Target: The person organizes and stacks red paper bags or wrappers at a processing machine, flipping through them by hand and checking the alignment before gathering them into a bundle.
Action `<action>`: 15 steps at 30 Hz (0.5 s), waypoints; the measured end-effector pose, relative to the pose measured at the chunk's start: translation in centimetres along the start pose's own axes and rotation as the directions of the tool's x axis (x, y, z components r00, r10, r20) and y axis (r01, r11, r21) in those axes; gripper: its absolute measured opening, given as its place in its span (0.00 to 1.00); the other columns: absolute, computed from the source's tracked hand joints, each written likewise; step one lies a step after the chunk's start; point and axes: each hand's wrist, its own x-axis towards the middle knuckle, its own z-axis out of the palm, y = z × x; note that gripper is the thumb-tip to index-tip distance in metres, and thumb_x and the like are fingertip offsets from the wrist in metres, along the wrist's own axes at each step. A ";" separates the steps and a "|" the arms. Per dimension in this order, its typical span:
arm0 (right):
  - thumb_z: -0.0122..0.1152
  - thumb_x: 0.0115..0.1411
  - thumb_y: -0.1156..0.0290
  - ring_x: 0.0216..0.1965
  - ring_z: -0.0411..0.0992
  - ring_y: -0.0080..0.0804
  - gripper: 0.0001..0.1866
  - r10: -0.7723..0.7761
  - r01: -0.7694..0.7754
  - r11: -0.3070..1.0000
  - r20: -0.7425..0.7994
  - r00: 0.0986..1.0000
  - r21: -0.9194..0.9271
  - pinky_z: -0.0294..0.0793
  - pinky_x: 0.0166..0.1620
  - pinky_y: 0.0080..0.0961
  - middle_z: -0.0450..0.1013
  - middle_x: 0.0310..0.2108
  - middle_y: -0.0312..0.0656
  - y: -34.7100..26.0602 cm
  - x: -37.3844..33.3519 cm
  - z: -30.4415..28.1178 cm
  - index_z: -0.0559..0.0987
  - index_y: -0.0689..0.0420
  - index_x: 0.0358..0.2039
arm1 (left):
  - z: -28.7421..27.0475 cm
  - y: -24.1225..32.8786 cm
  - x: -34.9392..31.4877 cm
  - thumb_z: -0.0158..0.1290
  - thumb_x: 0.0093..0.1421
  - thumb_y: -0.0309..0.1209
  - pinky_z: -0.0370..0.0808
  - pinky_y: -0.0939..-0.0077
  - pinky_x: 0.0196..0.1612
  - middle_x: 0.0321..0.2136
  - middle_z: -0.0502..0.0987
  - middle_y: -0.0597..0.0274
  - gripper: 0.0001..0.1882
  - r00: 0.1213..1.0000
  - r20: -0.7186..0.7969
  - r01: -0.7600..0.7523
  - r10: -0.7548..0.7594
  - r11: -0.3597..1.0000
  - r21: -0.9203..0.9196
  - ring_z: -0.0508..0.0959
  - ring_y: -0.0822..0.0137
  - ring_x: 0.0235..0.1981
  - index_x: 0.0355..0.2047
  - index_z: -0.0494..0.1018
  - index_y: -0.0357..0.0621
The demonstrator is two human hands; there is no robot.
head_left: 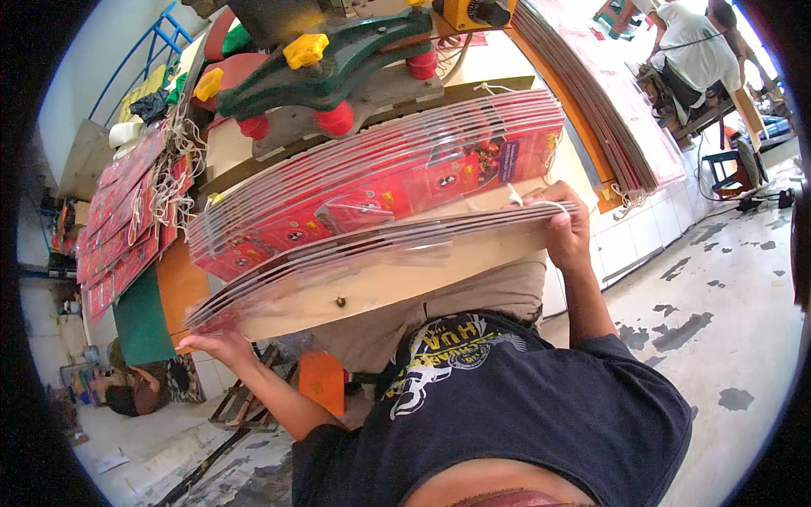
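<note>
Between left hand (pixel 218 341) and right hand (pixel 566 235), held sheets (pixel 372 238) (several) bow.

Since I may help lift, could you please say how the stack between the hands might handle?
The stack probably flexes, as it bows between left hand and right hand; its layers, visibly gapped along the edge, may slide apart.

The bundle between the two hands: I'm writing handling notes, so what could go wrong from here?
The left grip and right grip meet the bundle only near its ends, so its layers might slide or fan apart. A white cord at the right grip could snag. The nearby red stack might get knocked askew.
</note>
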 end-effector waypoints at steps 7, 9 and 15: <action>0.66 0.54 0.36 0.28 0.81 0.38 0.35 -0.110 0.115 0.984 -0.048 0.993 0.138 0.81 0.31 0.30 0.75 0.25 0.46 -2.8 1.1 -0.8 0.70 0.60 0.30 | 0.4 2.5 1.0 0.40 0.54 0.76 0.79 0.76 0.32 0.23 0.73 0.59 0.41 0.864 0.481 -0.052 0.150 0.976 -0.211 0.77 0.68 0.26 0.29 0.65 0.44; 0.68 0.53 0.36 0.26 0.80 0.37 0.35 -0.091 0.088 0.973 0.003 0.996 0.213 0.82 0.29 0.30 0.75 0.24 0.45 -2.7 1.2 -1.6 0.70 0.60 0.29 | 0.1 2.8 1.6 0.42 0.54 0.75 0.79 0.77 0.32 0.22 0.73 0.57 0.41 0.784 0.605 0.006 0.136 0.974 -0.227 0.78 0.67 0.25 0.28 0.65 0.43; 0.73 0.43 0.32 0.19 0.77 0.31 0.39 0.055 -0.091 0.957 0.137 0.989 0.274 0.80 0.21 0.24 0.71 0.17 0.40 -2.9 2.3 -1.7 0.69 0.58 0.24 | 1.9 0.8 4.1 0.45 0.57 0.72 0.78 0.74 0.27 0.23 0.78 0.49 0.40 0.275 0.945 0.435 0.178 0.854 -0.287 0.79 0.61 0.23 0.31 0.69 0.39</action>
